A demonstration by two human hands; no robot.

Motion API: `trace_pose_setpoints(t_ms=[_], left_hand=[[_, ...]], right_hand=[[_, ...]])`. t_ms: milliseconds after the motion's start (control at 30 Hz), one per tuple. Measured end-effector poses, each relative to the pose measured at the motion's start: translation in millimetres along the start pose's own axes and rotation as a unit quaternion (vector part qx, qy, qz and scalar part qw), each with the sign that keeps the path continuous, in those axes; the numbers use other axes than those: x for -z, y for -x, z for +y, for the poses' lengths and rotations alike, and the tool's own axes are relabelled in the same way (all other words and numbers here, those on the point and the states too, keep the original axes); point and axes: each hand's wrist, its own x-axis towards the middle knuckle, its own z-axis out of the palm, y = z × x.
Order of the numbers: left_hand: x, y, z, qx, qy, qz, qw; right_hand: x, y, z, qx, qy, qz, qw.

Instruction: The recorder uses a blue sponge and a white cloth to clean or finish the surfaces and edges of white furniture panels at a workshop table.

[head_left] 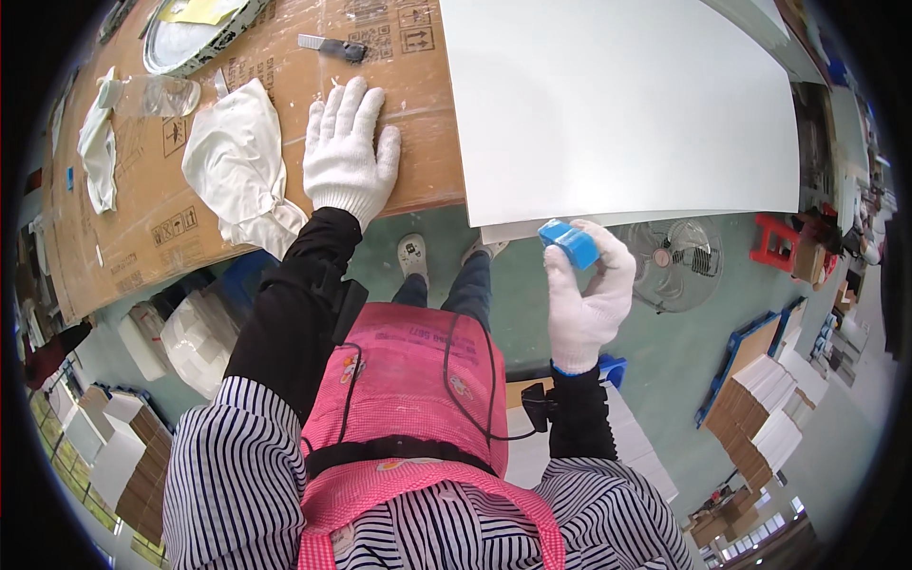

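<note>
My left hand (349,142), in a white knitted glove, lies flat on the brown cardboard (408,157) covering the table, fingers stretched out and nothing held. Just beyond its fingertips is a scraper (332,47) with a dark handle and pale blade. A crumpled white cloth (235,157) lies to its left. My right hand (591,302), gloved too, pinches a small blue block (570,244) between thumb and fingers. The block is raised near the front edge of a stack of large white sheets (622,104), apart from the top surface as far as I can see.
At the far left stand a round tub (190,43), a clear plastic bottle (157,95) and another white cloth (97,152). A floor fan (676,264) stands below the sheets' right part. Stacked boards (760,408) and a red stool (774,239) are on the right.
</note>
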Motion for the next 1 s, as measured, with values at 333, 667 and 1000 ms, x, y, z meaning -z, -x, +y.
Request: trace_pose_setpoints(t_ms=[333,667,1000], left_hand=[[-1,0,-1,0.008,-0.004,-0.009,1.0],[1,-1,0,0.006,-0.001,-0.012,1.0],[0,-1,0,0.008,-0.009,-0.019,1.0]], right_hand=[[-29,3,-7,0.055,0.029,0.017,0.998],[-28,16,12,0.113,0.06,0.042,0.991],[-32,4,0,0.152,0.062,0.013,0.986]])
